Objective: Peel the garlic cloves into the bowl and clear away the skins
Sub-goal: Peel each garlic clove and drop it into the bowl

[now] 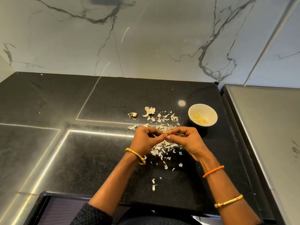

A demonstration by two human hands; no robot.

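Black stone counter (100, 98) under me: my left hand (144, 140) and right hand (186, 140) both pinch one garlic clove (167, 136) over the skins (162, 148); bowl (209, 111) sits near, to the right.

Light is moderate and warm, coming from above. A round glare spot (181, 103) sits on the glossy black worktop (100, 159), beyond the right grip (186, 140), and bright streaks run along its seams left of the left grip (144, 140). Shadows are soft. Wide-angle bending curves the edges; focus is fairly sharp throughout.
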